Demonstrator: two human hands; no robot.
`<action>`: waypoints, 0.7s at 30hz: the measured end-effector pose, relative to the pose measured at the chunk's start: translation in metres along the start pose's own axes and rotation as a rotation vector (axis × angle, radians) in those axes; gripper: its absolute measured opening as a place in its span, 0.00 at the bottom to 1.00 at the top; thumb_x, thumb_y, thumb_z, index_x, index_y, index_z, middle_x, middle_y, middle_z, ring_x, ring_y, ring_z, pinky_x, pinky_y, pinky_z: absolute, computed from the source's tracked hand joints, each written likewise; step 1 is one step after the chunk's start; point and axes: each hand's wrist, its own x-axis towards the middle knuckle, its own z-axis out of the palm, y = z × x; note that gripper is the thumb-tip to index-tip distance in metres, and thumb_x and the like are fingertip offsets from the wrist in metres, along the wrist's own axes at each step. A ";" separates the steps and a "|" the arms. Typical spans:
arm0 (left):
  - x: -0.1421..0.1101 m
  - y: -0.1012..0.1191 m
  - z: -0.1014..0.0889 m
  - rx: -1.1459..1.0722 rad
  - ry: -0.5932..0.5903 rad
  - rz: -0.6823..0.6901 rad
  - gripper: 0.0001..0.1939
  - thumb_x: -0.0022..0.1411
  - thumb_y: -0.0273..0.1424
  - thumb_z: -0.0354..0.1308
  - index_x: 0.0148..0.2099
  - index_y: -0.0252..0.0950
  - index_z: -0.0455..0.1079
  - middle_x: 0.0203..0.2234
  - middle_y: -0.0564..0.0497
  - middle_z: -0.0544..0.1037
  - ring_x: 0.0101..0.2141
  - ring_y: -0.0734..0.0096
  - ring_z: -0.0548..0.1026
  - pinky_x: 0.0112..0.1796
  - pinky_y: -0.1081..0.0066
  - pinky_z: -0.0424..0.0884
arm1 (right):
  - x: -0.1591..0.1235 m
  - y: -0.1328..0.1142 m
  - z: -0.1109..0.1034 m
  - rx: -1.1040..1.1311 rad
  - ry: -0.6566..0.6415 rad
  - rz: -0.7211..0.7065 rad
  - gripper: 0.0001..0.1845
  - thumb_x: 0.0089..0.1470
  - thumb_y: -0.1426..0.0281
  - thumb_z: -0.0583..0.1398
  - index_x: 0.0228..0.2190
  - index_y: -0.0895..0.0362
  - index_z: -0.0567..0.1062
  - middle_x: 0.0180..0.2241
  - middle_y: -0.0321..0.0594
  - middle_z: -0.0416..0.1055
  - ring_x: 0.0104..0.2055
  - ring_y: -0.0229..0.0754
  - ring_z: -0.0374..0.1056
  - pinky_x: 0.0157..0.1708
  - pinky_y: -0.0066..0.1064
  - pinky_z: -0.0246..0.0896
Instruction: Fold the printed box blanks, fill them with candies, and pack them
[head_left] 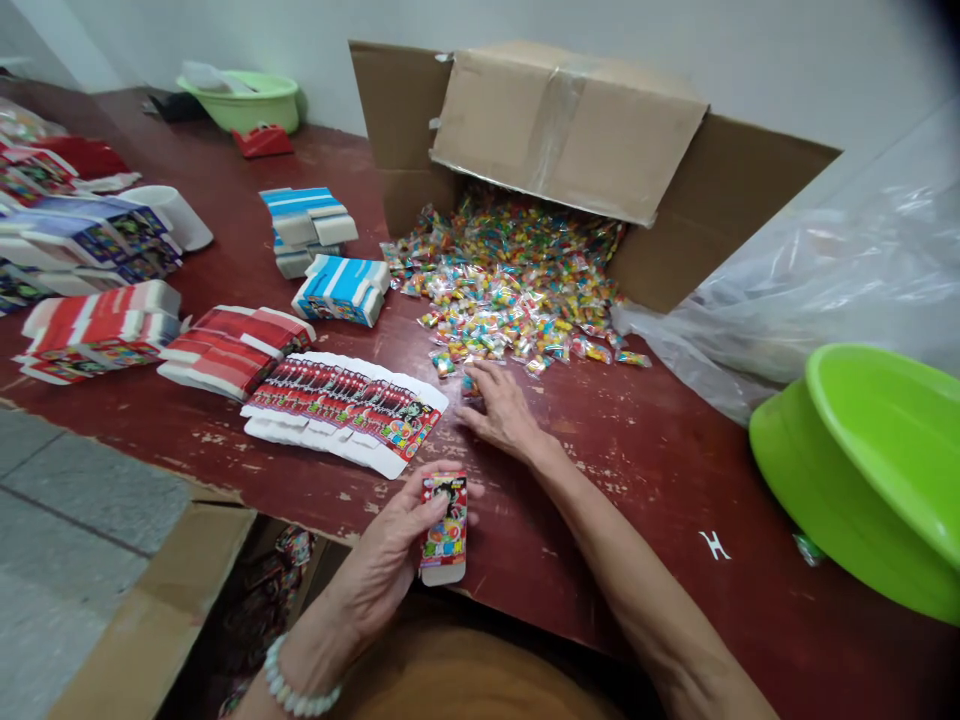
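My left hand point(401, 530) is wrapped round a small red printed carton point(444, 530), its thumb across the front and a white flap at the near end. On the tabletop, my right hand point(502, 410) has its fingers bent over a small candy packet point(469, 385), which shows between thumb and forefinger and is partly hidden. Just beyond these fingers spreads a heap of clear packets of coloured candy point(510, 290), spilling from a cardboard box point(562, 130) on its side. Left of my hands lies a fanned row of flat red cartons point(337, 405).
Stacks of flat red cartons point(232, 345) and blue cartons point(341, 288) stand at the left. A green basin point(825, 450) sits on the right beside clear plastic sheeting point(810, 270). Below the table's front edge, an open cardboard box point(165, 610) holds printed cartons.
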 end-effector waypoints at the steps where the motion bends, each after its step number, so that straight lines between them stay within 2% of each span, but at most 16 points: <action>1: -0.003 0.001 -0.004 0.001 0.011 -0.027 0.22 0.58 0.32 0.69 0.52 0.39 0.67 0.44 0.44 0.81 0.35 0.65 0.81 0.35 0.68 0.76 | 0.005 0.003 0.006 -0.046 -0.008 0.010 0.27 0.54 0.70 0.65 0.55 0.59 0.71 0.63 0.55 0.62 0.63 0.58 0.57 0.60 0.51 0.55; 3: -0.006 0.005 -0.013 0.036 0.061 -0.032 0.22 0.53 0.29 0.73 0.48 0.37 0.70 0.41 0.47 0.81 0.32 0.67 0.80 0.33 0.69 0.77 | 0.010 0.007 0.015 -0.052 -0.006 0.041 0.23 0.55 0.71 0.64 0.53 0.59 0.73 0.61 0.56 0.65 0.61 0.60 0.58 0.59 0.52 0.55; 6: -0.005 0.014 -0.022 0.069 0.167 0.067 0.24 0.46 0.26 0.77 0.44 0.35 0.71 0.30 0.54 0.79 0.27 0.74 0.77 0.30 0.74 0.76 | 0.007 0.010 0.014 0.031 0.042 0.078 0.12 0.59 0.74 0.59 0.44 0.59 0.77 0.49 0.56 0.75 0.53 0.56 0.65 0.56 0.48 0.58; 9: 0.003 0.025 -0.025 0.034 0.238 0.146 0.31 0.40 0.27 0.79 0.48 0.34 0.72 0.28 0.54 0.79 0.25 0.76 0.76 0.27 0.76 0.76 | -0.009 0.005 -0.001 0.090 0.093 0.122 0.13 0.63 0.72 0.52 0.42 0.59 0.77 0.41 0.51 0.77 0.45 0.49 0.70 0.50 0.42 0.63; 11: 0.010 0.030 -0.026 -0.005 0.287 0.193 0.32 0.37 0.28 0.80 0.46 0.32 0.73 0.28 0.52 0.81 0.25 0.75 0.77 0.27 0.77 0.77 | -0.028 -0.006 -0.015 0.229 0.128 0.175 0.15 0.66 0.67 0.51 0.44 0.58 0.75 0.37 0.46 0.77 0.38 0.44 0.71 0.42 0.36 0.66; 12: 0.014 0.031 -0.026 -0.016 0.310 0.219 0.31 0.36 0.29 0.80 0.44 0.31 0.74 0.28 0.51 0.81 0.25 0.74 0.77 0.26 0.76 0.78 | -0.039 -0.013 -0.020 0.415 0.134 0.223 0.16 0.65 0.63 0.53 0.44 0.58 0.75 0.35 0.43 0.77 0.35 0.42 0.71 0.37 0.33 0.66; 13: 0.017 0.031 -0.026 -0.019 0.331 0.244 0.29 0.35 0.29 0.80 0.42 0.32 0.73 0.28 0.52 0.81 0.24 0.73 0.77 0.25 0.75 0.78 | -0.050 -0.021 -0.025 0.596 0.136 0.264 0.16 0.63 0.60 0.56 0.43 0.58 0.76 0.33 0.41 0.76 0.33 0.40 0.70 0.35 0.31 0.66; 15: 0.021 0.031 -0.026 -0.013 0.364 0.284 0.28 0.35 0.28 0.79 0.39 0.33 0.72 0.26 0.54 0.80 0.23 0.70 0.77 0.21 0.71 0.79 | -0.071 -0.034 -0.027 0.799 0.151 0.310 0.15 0.58 0.59 0.62 0.40 0.57 0.77 0.31 0.37 0.75 0.31 0.38 0.69 0.33 0.29 0.64; 18: 0.023 0.027 -0.025 -0.016 0.345 0.256 0.25 0.37 0.26 0.78 0.36 0.35 0.69 0.25 0.55 0.79 0.24 0.68 0.78 0.22 0.66 0.81 | -0.089 -0.043 -0.019 0.864 0.251 0.370 0.13 0.55 0.61 0.65 0.37 0.57 0.77 0.29 0.35 0.73 0.30 0.37 0.67 0.33 0.28 0.63; 21: 0.019 0.019 -0.019 -0.041 0.237 0.157 0.26 0.36 0.24 0.79 0.36 0.35 0.69 0.30 0.51 0.82 0.28 0.66 0.80 0.28 0.63 0.82 | -0.092 -0.041 -0.012 0.799 0.351 0.417 0.12 0.54 0.62 0.65 0.36 0.57 0.76 0.29 0.35 0.74 0.30 0.37 0.67 0.33 0.29 0.63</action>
